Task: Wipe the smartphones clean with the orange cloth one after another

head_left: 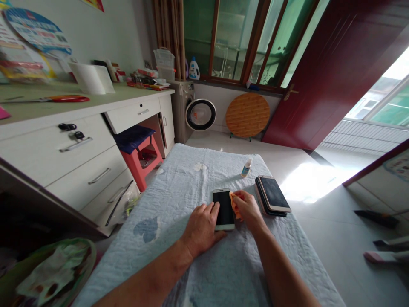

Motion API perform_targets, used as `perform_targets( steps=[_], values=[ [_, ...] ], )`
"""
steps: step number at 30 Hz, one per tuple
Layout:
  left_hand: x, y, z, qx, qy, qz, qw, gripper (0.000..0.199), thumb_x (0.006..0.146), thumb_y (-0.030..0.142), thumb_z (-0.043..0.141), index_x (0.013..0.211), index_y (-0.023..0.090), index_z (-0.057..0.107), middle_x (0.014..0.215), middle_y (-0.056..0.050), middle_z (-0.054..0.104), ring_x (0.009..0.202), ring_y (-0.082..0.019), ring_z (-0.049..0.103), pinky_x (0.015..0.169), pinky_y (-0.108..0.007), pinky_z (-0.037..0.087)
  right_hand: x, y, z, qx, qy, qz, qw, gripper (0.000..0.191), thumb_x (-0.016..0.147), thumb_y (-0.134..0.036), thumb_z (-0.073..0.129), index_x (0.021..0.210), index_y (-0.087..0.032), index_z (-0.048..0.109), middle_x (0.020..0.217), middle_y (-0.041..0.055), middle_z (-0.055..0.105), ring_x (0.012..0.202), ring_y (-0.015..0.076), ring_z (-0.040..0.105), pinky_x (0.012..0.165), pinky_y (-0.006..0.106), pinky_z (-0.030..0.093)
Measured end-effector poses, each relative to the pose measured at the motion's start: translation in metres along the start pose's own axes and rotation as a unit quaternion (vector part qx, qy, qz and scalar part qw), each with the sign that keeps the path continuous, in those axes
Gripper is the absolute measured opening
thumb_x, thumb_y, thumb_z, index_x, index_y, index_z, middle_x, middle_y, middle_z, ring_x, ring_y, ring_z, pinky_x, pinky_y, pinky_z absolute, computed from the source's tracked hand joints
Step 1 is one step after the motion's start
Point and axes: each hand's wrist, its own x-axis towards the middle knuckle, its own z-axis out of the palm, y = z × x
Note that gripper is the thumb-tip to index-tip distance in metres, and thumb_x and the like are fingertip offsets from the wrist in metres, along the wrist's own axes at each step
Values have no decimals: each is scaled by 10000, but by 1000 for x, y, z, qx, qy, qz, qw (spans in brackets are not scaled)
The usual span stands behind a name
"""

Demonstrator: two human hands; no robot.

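Observation:
A white-framed phone (225, 212) lies screen up on the cloth-covered table (179, 179). My left hand (203, 224) rests against its left side, with fingertips over the left edge of the screen and the thumb spread below its bottom end. An orange cloth (235, 207) is pinched in my right hand (247, 208) at the phone's upper right edge. Right of that hand, a gold-and-white phone (274, 194) tops a small stack of dark phones. A small spray bottle (246, 168) stands upright behind them.
On the left is a white desk (124, 102) with drawers, and a red stool (145, 157) beneath it. A bin (91, 256) sits at the lower left. Beyond the table are a washing machine with its door ajar (200, 115) and a round wooden tabletop (247, 115).

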Motion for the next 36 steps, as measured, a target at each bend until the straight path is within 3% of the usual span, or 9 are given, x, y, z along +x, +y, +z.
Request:
perform_targets(
  steps=[7, 15, 20, 26, 31, 36],
  values=[
    [-1, 3, -1, -5, 24, 4, 1000, 456, 773, 359, 609, 1169, 147, 530, 1079, -117, 624, 974, -287, 570, 892, -399, 436, -7, -11, 5, 154, -36, -49, 986, 380, 712, -482, 613, 876, -143, 657, 596, -18, 563, 483, 94, 470, 440, 196, 356],
    [-1, 0, -1, -32, 43, 18, 998, 512, 812, 370, 563, 1249, 112, 494, 1052, -128, 646, 925, -278, 585, 857, -395, 457, -7, -9, 8, 187, -48, -76, 978, 391, 700, -460, 657, 936, -149, 660, 698, 12, 624, 557, 108, 524, 483, 209, 398],
    [-1, -1, 1, -64, 49, 44, 996, 591, 842, 334, 531, 1363, 91, 398, 1049, -133, 653, 917, -265, 598, 851, -389, 475, -6, -4, 11, 170, -48, -110, 978, 356, 742, -430, 632, 964, -153, 650, 696, 3, 603, 518, 89, 481, 459, 203, 381],
    [-1, 1, 1, -121, 100, 46, 986, 537, 815, 295, 564, 1319, 157, 441, 1130, -110, 636, 1006, -256, 601, 923, -385, 465, -10, -10, 10, 115, -23, -212, 970, 233, 791, -371, 605, 899, -180, 685, 926, 49, 627, 663, 106, 559, 552, 205, 459],
    [-2, 3, -2, -161, 135, 21, 978, 446, 787, 253, 583, 1217, 172, 500, 1071, -79, 637, 965, -228, 611, 874, -341, 488, -17, -16, 10, 112, -91, -210, 967, 227, 807, -374, 599, 916, -198, 692, 893, 28, 600, 538, 75, 510, 413, 188, 400],
    [-3, 3, -5, -149, 133, -9, 980, 201, 808, 328, 583, 955, 193, 568, 855, -34, 623, 815, -208, 615, 738, -301, 473, -22, -24, 4, 70, -130, -267, 952, 131, 762, -171, 580, 803, -191, 702, 824, 18, 592, 717, 116, 594, 645, 224, 488]
  ],
)
